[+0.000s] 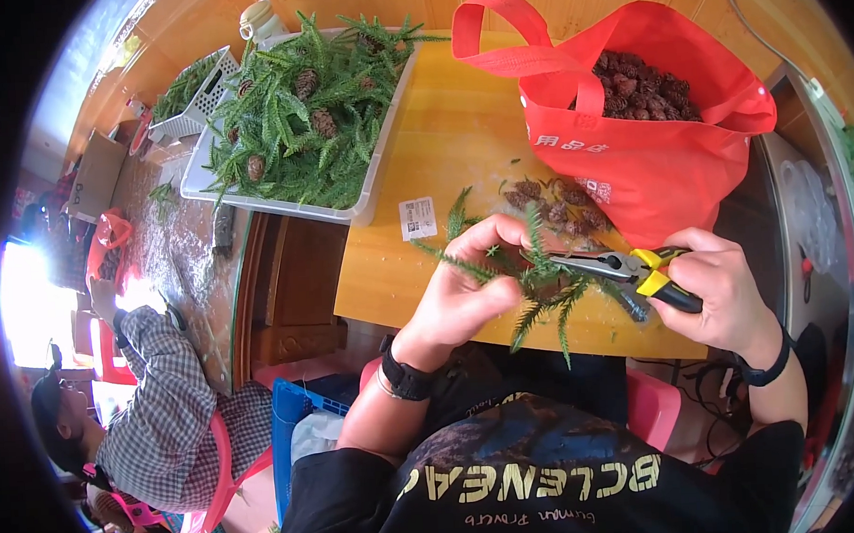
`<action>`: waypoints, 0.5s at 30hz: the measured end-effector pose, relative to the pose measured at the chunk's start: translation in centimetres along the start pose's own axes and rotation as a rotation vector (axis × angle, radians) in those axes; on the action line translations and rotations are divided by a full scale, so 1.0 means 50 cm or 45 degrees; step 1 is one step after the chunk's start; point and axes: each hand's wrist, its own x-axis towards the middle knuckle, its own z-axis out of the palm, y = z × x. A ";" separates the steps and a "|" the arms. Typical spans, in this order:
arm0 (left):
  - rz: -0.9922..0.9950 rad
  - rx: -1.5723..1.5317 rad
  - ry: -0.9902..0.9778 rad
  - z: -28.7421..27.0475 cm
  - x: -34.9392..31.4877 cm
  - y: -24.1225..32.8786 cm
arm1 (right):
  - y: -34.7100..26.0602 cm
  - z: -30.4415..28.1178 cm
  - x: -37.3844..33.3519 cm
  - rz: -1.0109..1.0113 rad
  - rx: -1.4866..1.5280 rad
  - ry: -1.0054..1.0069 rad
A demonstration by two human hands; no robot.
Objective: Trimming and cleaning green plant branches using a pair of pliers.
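Note:
My left hand [466,289] grips a green conifer sprig [542,280] with needle-like leaves, held over the near edge of the yellow wooden table [450,142]. My right hand [719,287] holds pliers [627,272] with yellow and black handles; their jaws point left and meet the sprig near its stem. Behind the sprig, a small heap of brown cones [558,208] lies on the table beside a red bag [649,123] filled with more cones.
A white tray [371,188] heaped with green branches and cones sits at the table's far left corner. A white basket [191,96] of greenery stands on a glass-topped table to the left. A person in a checked shirt [162,411] sits at lower left.

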 end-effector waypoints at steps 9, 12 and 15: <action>-0.407 -0.543 -0.373 0.010 0.017 0.005 | 0.027 0.008 -0.005 -0.101 0.075 -0.085; -0.482 -0.466 -0.541 -0.010 0.018 -0.004 | 0.026 0.006 -0.004 -0.104 0.108 -0.108; -0.475 -0.481 -0.432 -0.011 0.013 -0.011 | 0.033 0.010 -0.007 -0.095 0.143 -0.141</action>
